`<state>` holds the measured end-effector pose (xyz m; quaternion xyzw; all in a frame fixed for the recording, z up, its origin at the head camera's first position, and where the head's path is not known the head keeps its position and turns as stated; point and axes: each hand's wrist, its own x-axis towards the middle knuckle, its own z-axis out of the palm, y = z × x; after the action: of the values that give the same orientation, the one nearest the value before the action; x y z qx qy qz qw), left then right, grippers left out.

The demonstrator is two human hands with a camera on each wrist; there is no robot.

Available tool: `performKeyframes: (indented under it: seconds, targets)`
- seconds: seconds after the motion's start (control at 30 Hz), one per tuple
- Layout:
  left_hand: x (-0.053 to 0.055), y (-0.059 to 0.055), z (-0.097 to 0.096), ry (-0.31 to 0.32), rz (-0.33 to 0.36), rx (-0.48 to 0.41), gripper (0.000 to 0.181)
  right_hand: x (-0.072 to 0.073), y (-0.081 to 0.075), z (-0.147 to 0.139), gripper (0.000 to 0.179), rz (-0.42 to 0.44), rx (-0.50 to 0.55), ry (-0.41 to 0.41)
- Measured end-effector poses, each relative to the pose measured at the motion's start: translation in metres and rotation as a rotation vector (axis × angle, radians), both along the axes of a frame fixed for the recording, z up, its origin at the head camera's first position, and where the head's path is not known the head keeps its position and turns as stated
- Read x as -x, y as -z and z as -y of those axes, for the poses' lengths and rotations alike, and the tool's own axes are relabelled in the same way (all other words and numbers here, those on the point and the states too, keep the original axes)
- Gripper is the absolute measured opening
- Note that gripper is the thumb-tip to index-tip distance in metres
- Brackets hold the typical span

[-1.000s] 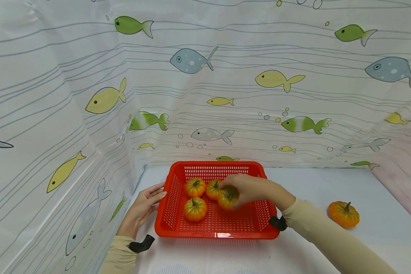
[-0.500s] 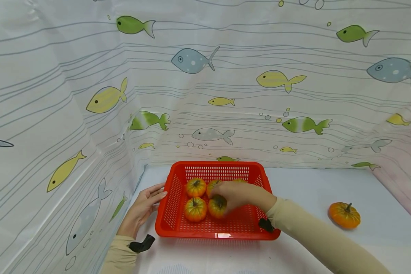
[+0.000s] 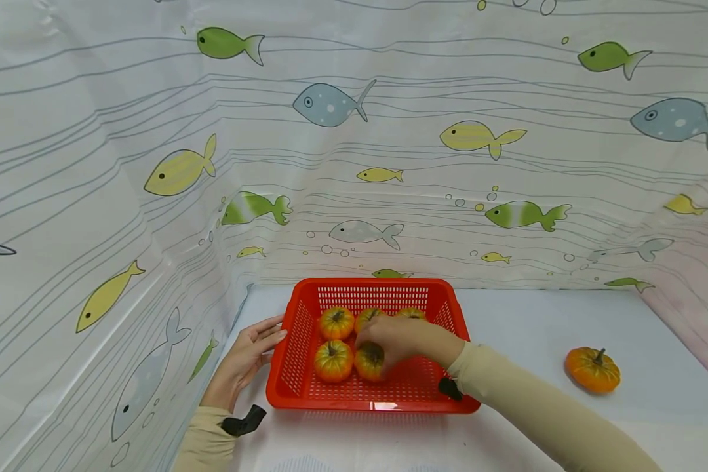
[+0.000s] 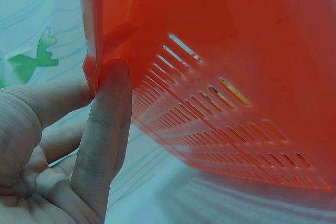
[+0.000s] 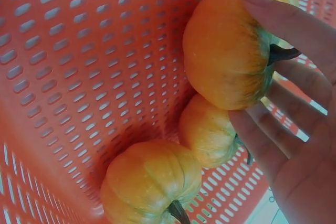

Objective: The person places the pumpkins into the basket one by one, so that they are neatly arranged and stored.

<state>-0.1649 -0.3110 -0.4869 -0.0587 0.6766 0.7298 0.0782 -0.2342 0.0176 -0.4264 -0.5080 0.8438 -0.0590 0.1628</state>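
A red perforated plastic basket stands on the table with several small orange pumpkins in it. My left hand pinches the lip of its left side, thumb and finger on the rim, as the left wrist view shows close up. Inside the basket, my right hand holds a pumpkin between thumb and fingers, its dark stem facing the palm. This pumpkin sits right beside the front-left pumpkin. Behind them are a back-left pumpkin, a partly covered middle one and one at back right.
Another orange pumpkin lies on the table to the right of the basket. A white curtain printed with fish rises behind and along the left side, close to the left arm.
My right hand has carried its pumpkin left and toward the front of the basket, nudging the front-left pumpkin slightly left. The back-right pumpkin has come into sight. My left hand stays put.
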Motion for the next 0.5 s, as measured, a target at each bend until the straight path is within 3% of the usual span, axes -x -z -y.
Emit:
performKeyframes:
  seconds: [0.5]
  targets:
    - [-0.0004, -0.0022, 0.0000, 0.015, -0.004, -0.016, 0.061, -0.0002, 0.0075, -0.0004, 0.057, 0.031, 0.014, -0.005]
